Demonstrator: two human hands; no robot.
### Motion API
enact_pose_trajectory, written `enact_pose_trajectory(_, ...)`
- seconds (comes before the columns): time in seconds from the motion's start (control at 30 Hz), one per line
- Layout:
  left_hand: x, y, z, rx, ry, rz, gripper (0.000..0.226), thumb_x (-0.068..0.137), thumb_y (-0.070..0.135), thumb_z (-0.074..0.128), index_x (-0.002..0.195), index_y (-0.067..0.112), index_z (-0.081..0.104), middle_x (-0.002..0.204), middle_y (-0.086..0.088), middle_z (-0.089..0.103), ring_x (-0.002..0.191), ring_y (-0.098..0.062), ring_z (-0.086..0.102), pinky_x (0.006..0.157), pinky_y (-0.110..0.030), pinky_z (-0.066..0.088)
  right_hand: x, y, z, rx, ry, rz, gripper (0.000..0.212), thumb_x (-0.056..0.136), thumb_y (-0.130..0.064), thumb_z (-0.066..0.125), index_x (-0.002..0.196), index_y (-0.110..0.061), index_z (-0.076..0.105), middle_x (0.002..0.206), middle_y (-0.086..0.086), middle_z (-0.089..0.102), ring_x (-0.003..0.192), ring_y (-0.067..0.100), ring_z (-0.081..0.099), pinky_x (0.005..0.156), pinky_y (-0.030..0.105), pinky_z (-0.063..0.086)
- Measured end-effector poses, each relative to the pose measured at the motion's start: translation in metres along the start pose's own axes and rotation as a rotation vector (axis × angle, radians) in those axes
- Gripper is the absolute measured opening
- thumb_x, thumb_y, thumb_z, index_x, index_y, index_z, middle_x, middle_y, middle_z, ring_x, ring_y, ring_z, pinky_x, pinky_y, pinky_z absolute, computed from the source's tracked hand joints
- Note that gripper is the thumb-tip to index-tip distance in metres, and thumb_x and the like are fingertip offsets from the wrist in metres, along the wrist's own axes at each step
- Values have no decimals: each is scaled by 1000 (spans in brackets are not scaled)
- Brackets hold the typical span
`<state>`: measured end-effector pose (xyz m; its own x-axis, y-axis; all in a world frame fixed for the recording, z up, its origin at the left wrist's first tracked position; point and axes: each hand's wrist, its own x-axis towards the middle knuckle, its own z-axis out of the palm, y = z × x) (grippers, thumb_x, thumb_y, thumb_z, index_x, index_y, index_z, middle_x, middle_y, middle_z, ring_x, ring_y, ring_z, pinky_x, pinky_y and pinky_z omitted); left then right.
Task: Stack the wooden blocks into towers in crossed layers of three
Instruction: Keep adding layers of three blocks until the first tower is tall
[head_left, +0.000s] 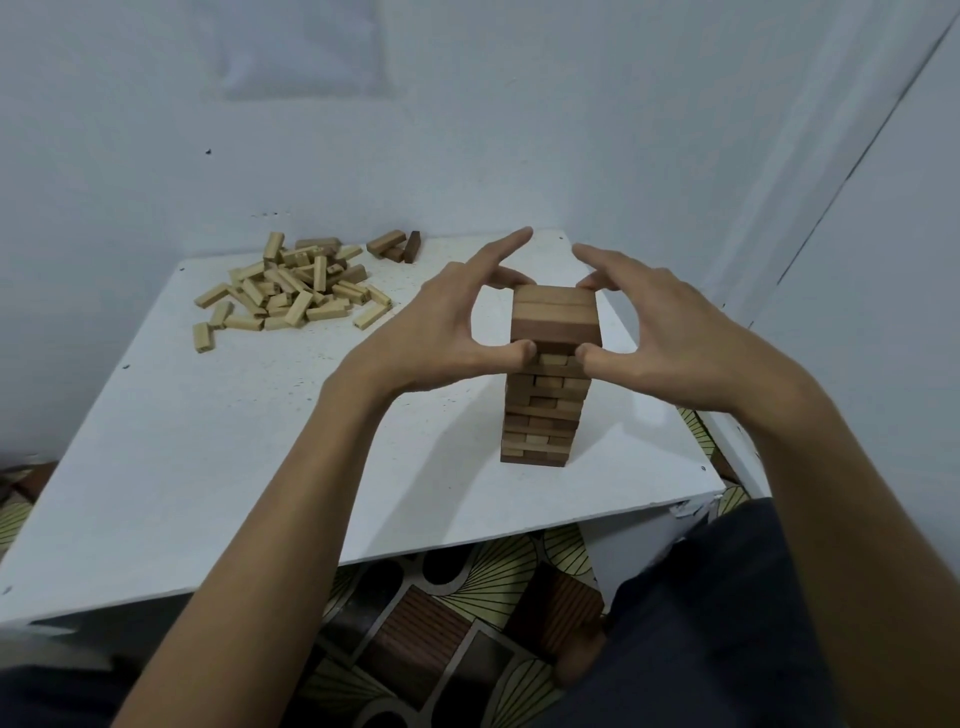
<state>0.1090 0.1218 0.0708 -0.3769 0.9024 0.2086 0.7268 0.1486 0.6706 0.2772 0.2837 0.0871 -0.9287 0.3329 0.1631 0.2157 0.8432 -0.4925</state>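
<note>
— Two questions from my end of the link. Far left first: what's lying there?

— Loose stock. A pile (291, 291) of pale blocks sits on the table (260, 467) at its far left corner, with a few dark blocks (392, 245) just beside it at the back edge. I judge it's kept well apart from the work so a stray elbow can't knock anything over.

— And the hands?

— My left hand (441, 332) has its thumb on the near face of the top layer and its fingers curled behind the far face, with the forefinger sticking out straight. Next comes the tower (545, 395), standing right of centre near the table's right edge, many crossed layers high. My right hand (670, 338) mirrors the left, thumb in front and fingers curled behind. Both pinch the same top three blocks.

— Why both?

— To square that layer, I'd say. Squeezing from both sides and both faces at once should line up the three blocks without pushing the stack sideways. A one-sided shove could topple it.
</note>
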Motion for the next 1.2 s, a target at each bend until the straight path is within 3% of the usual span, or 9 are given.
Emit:
enact_pose_trajectory(0.2, 1, -1, -2, 12, -23, -3, 94, 76, 50, 67, 155, 39, 17, 140, 12, 53, 132, -6, 42, 105, -27, 25, 2, 3, 3, -15, -15, 11, 87, 75, -51, 54, 154, -37, 20, 147, -11, 42, 127, 9, 34, 95, 27, 26)
enact_pose_trajectory(0.37, 4, -2, -2, 5, -49, -7, 101, 76, 50, 80, 155, 42, 17, 140, 13, 53, 131, -3, 44, 100, -22, 27, 2, 7, 2, -1, -32, 10, 90, 73, -55, 57, 153, -44, 17, 149, -13, 40, 120, -1, 29, 97, 27, 27)
enact_pose_trajectory(0.5, 7, -1, -1, -35, -68, -10, 101, 74, 46, 81, 154, 43, 20, 136, 14, 54, 129, 2, 45, 98, -14, 28, 3, 10, -1, 54, -64, -5, 93, 72, -57, 62, 152, -44, 18, 131, -24, 40, 119, -2, 34, 92, 15, 24)
enact_pose_trajectory(0.6, 10, 1, -1, -61, -96, -26, 104, 67, 51, 79, 153, 43, 21, 130, 18, 53, 126, 3, 45, 94, -10, 27, 4, 15, -3, 115, -94, -7, 89, 81, -50, 75, 151, -47, 20, 126, -28, 41, 121, 0, 39, 97, 21, 28)
enact_pose_trajectory(0.7, 13, -1, 0, -62, -108, -29, 103, 70, 48, 82, 153, 42, 23, 130, 17, 54, 126, 0, 46, 94, -10, 27, 6, 20, -3, 149, -110, -7, 86, 82, -43, 76, 149, -50, 22, 119, -37, 40, 120, -2, 41, 98, 18, 28)
enact_pose_trajectory(0.87, 14, -2, 1, -52, -112, -25, 99, 74, 43, 82, 154, 38, 24, 129, 13, 53, 123, -3, 47, 96, -17, 29, 7, 24, -1, 185, -112, -14, 85, 81, -47, 76, 147, -52, 24, 129, -20, 46, 116, -7, 44, 94, 12, 28)
enact_pose_trajectory(0.97, 15, -2, 2, -48, -117, -21, 102, 69, 50, 78, 154, 39, 24, 129, 14, 54, 123, -3, 48, 99, -19, 29, 9, 24, 0, 182, -109, -28, 86, 78, -53, 76, 146, -54, 24, 128, -21, 45, 108, -18, 41, 89, 7, 26)
enact_pose_trajectory(1.07, 15, -1, 2, -46, -117, -23, 102, 68, 52, 75, 154, 39, 23, 129, 14, 54, 123, -4, 49, 99, -20, 31, 10, 26, 0, 189, -112, -36, 84, 82, -44, 77, 147, -52, 24, 129, -19, 46, 107, -18, 41, 89, 8, 27)
enact_pose_trajectory(1.2, 15, -1, 1, -53, -120, -28, 102, 67, 52, 75, 154, 39, 23, 129, 14, 53, 123, -3, 48, 99, -18, 30, 11, 26, 1, 197, -109, -32, 87, 74, -54, 75, 145, -55, 25, 129, -19, 46, 106, -21, 41, 87, 5, 27)
